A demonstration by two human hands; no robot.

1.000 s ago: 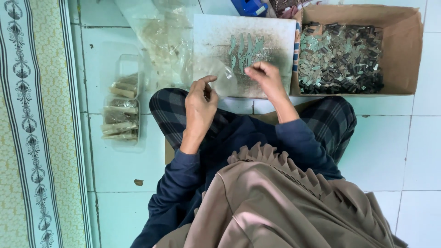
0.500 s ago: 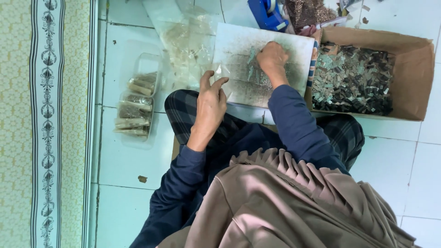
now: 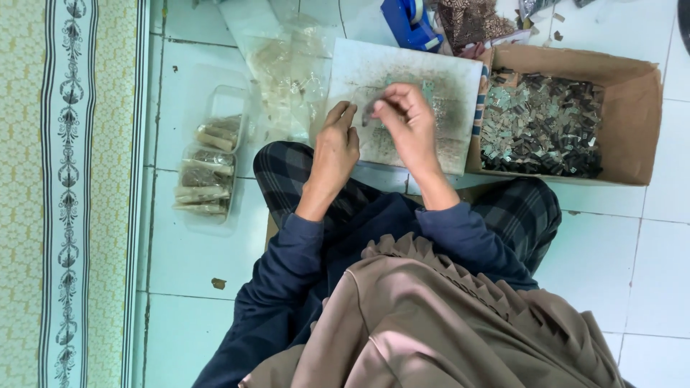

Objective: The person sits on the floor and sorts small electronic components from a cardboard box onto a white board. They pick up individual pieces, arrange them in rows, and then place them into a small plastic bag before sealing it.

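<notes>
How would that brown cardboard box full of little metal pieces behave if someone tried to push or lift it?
The cardboard box looks packed with small metal pieces, so it is probably heavy for its size. Pushed on the smooth tiled floor, it would likely slide, not tip, being low and wide. Lifted by one wall, the thin card might bend or sag.

We wear a dark navy long-sleeved top, its sleeves ending in plain cuffs just behind our left hand [image 3: 336, 147] and our right hand [image 3: 408, 122]. Below the hands, dark plaid trousers in navy and grey cover our legs. Nearest the camera hangs a taupe-brown cloth with a pleated, ruffled edge.
</notes>
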